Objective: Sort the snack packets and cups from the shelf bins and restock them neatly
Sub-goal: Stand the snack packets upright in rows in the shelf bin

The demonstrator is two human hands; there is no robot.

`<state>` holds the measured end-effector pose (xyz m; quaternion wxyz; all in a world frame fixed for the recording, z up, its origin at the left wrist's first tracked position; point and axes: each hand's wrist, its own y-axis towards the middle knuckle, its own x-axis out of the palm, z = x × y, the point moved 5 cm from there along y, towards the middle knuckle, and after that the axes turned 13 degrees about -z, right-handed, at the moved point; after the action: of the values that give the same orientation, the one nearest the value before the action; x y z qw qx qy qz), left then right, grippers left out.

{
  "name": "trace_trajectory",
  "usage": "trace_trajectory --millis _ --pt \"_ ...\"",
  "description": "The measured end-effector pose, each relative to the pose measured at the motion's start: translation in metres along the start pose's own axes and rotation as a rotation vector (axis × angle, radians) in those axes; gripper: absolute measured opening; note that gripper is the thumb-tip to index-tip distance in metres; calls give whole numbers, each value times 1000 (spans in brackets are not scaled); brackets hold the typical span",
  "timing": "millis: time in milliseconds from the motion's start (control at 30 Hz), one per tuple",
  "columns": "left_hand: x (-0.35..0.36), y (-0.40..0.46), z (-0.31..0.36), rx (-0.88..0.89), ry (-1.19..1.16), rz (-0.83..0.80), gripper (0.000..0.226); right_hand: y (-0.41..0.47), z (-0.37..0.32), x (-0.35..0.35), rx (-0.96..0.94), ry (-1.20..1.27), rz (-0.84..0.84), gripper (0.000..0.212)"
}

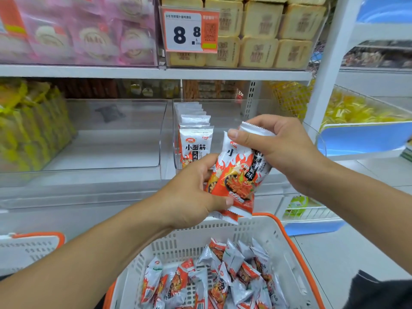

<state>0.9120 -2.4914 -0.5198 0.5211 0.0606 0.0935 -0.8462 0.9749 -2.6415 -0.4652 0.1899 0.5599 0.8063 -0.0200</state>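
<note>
I hold a small stack of white-and-orange snack packets (236, 177) upright between both hands, in front of the shelf. My left hand (191, 197) grips the stack's lower end. My right hand (276, 143) pinches its top edge from above. Behind them, a row of the same packets (196, 139) stands upright at the left side of a clear shelf bin (223, 112). Below, a white basket with an orange rim (200, 239) holds several more loose packets (214, 277).
A clear bin (116, 134) to the left holds only one dark packet at the back. Yellow packets (29, 126) fill the far-left bin. Pink packets and tan biscuit blocks sit on the upper shelf beside a price tag (189, 30). A second basket (29, 248) stands at lower left.
</note>
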Motion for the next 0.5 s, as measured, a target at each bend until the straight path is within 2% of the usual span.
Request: trace_trajectory --millis 67,133,200,267,333,433,500 --pt "5 1 3 1 -24 -28 66 0 -1 -1 -11 -102 85 42" --pt "11 0 6 1 -89 -22 60 -1 -4 2 -95 -227 172 50" --pt "13 -1 7 -10 -119 36 51 -1 -8 10 -158 -297 172 55" --pt "11 0 4 -19 -114 83 39 0 -11 16 -147 -255 114 55" --pt "10 0 0 -21 -113 68 33 5 -8 12 -93 -85 80 52" --pt "17 1 -7 -38 -42 4 41 16 1 -12 -74 78 204 52" --pt "24 1 -12 -27 -38 2 44 24 3 -28 -145 -8 266 54"
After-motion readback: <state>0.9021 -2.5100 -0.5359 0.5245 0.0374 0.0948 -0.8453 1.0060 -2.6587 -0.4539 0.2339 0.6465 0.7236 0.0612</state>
